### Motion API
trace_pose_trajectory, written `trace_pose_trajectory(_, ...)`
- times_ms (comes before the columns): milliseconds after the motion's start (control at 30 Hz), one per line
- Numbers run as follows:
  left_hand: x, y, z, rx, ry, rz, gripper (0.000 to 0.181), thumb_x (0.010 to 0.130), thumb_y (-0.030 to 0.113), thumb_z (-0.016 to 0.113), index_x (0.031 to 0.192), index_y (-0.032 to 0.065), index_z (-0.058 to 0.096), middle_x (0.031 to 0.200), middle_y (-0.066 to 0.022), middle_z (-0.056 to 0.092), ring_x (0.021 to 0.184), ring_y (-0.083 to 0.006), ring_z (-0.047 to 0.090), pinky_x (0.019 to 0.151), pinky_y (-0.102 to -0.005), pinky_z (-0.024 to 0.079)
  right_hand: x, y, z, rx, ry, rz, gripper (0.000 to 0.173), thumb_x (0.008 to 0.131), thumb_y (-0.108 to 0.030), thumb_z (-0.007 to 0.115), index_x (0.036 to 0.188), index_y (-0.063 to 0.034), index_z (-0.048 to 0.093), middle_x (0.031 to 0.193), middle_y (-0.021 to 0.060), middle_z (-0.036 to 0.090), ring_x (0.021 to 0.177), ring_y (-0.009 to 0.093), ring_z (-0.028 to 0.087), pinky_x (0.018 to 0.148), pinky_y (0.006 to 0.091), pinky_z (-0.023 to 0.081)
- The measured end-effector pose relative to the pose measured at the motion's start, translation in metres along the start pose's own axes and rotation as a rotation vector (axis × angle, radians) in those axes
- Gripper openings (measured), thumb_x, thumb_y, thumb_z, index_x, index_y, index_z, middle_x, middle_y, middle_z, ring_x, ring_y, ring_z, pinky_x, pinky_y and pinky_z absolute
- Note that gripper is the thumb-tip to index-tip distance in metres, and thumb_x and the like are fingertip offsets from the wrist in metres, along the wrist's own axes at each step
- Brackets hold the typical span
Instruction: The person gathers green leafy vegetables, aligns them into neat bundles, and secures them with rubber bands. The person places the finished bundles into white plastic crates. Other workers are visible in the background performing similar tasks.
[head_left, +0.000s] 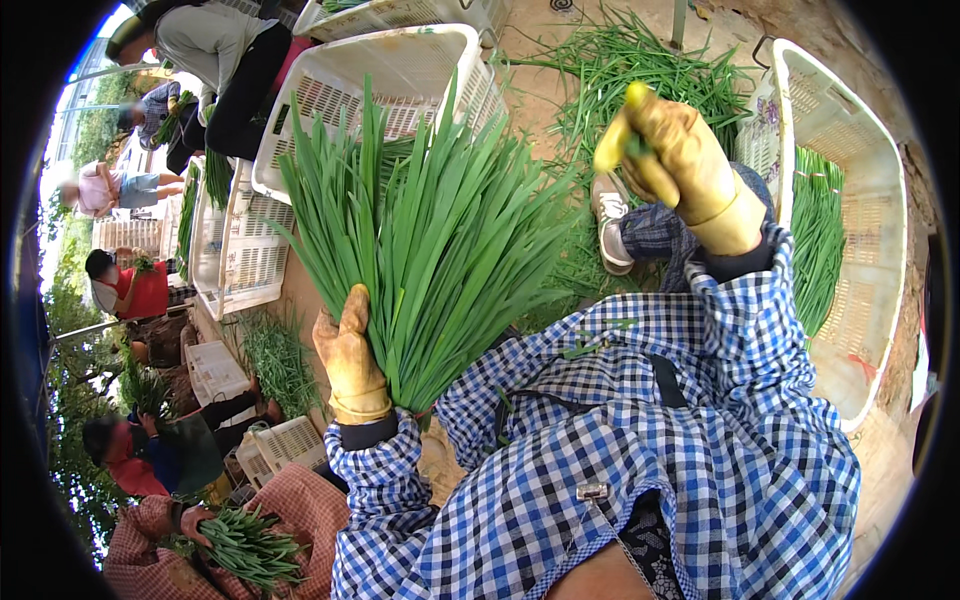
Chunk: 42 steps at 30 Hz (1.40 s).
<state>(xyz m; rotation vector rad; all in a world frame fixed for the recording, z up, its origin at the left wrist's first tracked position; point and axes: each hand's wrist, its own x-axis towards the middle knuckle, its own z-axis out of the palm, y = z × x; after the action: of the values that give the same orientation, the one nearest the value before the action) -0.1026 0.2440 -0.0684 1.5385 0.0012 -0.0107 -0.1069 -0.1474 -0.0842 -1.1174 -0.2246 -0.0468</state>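
A large bunch of long, flat green leaves, likely garlic chives (427, 247), fans out before me. My left hand (352, 360), in a stained yellow rubber glove, grips it low on the left side, thumb up along the leaves. A thin reddish tie shows near its lower end. Raised to the right is my right hand (667, 157), gloved alike, its fingers bent and slightly blurred. Something dark green shows between those fingers; whether it is held is unclear. Under and beyond this hand lies a heap of loose leaves (652, 67).
A white plastic crate (375, 67) stands behind the bunch. Another crate (870, 300) at my right holds tied green bundles (817, 240). More crates (247, 240) stand on the left. Several people work there; one in a red checked garment (300, 510) sits close by with a bunch (247, 547).
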Motion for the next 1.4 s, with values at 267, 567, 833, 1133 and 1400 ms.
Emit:
trace_pose_trajectory(267, 0.003, 0.003, 0.005, 0.038, 0.042, -0.058, 0.034, 0.09, 0.014, 0.062, 0.118, -0.005, 0.055, 0.103, -0.0108, 0.065, 0.083, -0.0184, 0.066, 0.073, -0.0287, 0.055, 0.027, 0.009, 0.042, -1.397, -0.03, -0.089, 0.033, 0.085, -0.026, 0.067, 0.115, -0.0116, 0.066, 0.07, 0.0134, 0.067, 0.069, 0.029, 0.067, 0.068, 0.0358, 0.056)
trace_pose_trajectory(567, 0.003, 0.004, 0.007, 0.068, 0.041, -0.076, 0.038, 0.091, 0.021, 0.063, 0.118, -0.0053, 0.055, 0.102, -0.0093, 0.065, 0.083, -0.0174, 0.065, 0.073, -0.0282, 0.055, 0.025, -0.003, 0.012, -0.433, 0.088, 0.075, 0.038, 0.093, -0.029, 0.059, 0.104, 0.0067, 0.062, 0.078, 0.0096, 0.068, 0.04, 0.008, 0.047, 0.044, 0.0216, 0.042)
trace_pose_trajectory(833, 0.003, -0.001, 0.0, 0.054, 0.017, -0.054, 0.045, 0.089, 0.026, 0.065, 0.117, -0.0065, 0.053, 0.102, -0.0099, 0.065, 0.085, -0.0178, 0.065, 0.074, -0.0288, 0.056, 0.036, 0.043, 0.042, -1.356, 0.153, -0.432, 0.016, 0.083, -0.021, 0.062, 0.094, -0.0142, 0.072, 0.062, 0.0066, 0.065, 0.055, 0.023, 0.062, 0.054, 0.0339, 0.052)
trace_pose_trajectory(1133, 0.005, -0.009, -0.011, 0.044, -0.061, -0.095, 0.04, 0.095, 0.021, 0.055, 0.122, -0.0087, 0.05, 0.114, -0.0161, 0.063, 0.097, -0.0195, 0.065, 0.087, -0.0292, 0.053, 0.037, 0.004, 0.019, -0.749, 0.1, 0.065, 0.032, 0.091, -0.021, 0.063, 0.111, 0.0036, 0.064, 0.094, 0.0149, 0.069, 0.068, 0.011, 0.063, 0.06, 0.0257, 0.051)
trace_pose_trajectory(1400, 0.003, 0.0, 0.01, -0.02, 0.069, -0.061, 0.032, 0.09, 0.008, 0.061, 0.115, -0.0106, 0.054, 0.105, -0.0153, 0.065, 0.089, -0.0192, 0.066, 0.079, -0.0283, 0.055, 0.043, 0.022, 0.031, -0.79, 0.476, -0.019, 0.026, 0.09, -0.021, 0.057, 0.107, -0.0059, 0.069, 0.088, 0.0062, 0.072, 0.075, 0.017, 0.066, 0.069, 0.028, 0.053)
